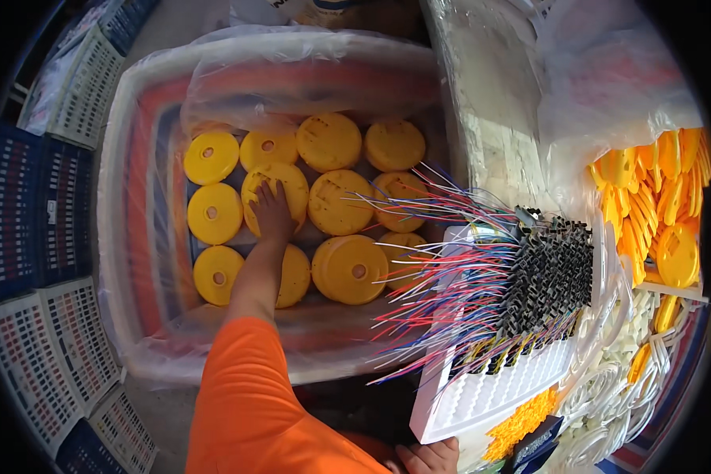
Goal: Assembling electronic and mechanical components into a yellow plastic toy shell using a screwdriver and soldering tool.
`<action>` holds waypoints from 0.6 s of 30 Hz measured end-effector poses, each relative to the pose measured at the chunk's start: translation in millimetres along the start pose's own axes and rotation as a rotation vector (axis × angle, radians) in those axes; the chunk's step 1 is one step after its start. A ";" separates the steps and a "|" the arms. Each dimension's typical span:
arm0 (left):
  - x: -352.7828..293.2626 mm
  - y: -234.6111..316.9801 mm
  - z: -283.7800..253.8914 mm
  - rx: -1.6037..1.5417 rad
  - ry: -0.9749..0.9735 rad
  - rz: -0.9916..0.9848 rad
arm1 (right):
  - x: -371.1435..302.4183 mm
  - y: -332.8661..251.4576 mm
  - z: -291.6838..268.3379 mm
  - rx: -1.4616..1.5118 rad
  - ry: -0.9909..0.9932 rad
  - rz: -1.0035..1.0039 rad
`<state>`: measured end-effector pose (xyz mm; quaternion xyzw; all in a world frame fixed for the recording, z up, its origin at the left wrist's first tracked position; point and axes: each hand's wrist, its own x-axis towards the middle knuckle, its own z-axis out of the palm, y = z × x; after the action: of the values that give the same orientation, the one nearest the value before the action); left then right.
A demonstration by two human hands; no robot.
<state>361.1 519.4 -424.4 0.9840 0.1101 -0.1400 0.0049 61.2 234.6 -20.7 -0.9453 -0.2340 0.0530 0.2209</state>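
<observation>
My left hand [274,213] reaches into a plastic-lined bin [118,237]. Its fingers are spread over the top of a round yellow plastic piece [254,183], touching it. More round yellow pieces stand in rows around it, such as a disc with a centre hole [215,212] on the left and a wider stack [347,268] on the right. At the lower edge, my right hand [430,458] rests by the near corner of a white ribbed tray [442,411]. Its fingers are curled; whatever they close on is hidden.
Black connectors [549,268] with coloured wires lie on the tray, wires jutting over the bin. To the right are small orange parts [521,423], coiled white cables [600,411] and a heap of yellow-orange plastic parts [648,205]. Plastic crates [39,213] line the left.
</observation>
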 end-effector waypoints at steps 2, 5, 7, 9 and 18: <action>4.2 -3.1 1.3 0.013 -0.003 -0.003 | 2.0 0.3 -0.5 0.009 0.002 -0.003; 2.2 -8.1 -3.3 -0.016 -0.006 0.005 | 6.4 1.4 -2.9 0.024 0.003 -0.007; -2.6 -10.8 -10.0 -0.057 -0.004 0.018 | 8.6 1.3 -4.7 0.029 0.005 -0.008; -12.3 -10.9 -12.7 -0.040 -0.085 0.113 | 9.4 1.0 -7.4 0.037 0.004 0.003; -20.5 -22.4 24.5 -0.137 0.033 0.080 | 12.0 1.5 -4.4 0.050 0.033 -0.032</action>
<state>330.3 535.9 -441.8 0.9871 0.0802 -0.1158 0.0759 73.4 237.3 -17.3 -0.9364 -0.2440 0.0394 0.2490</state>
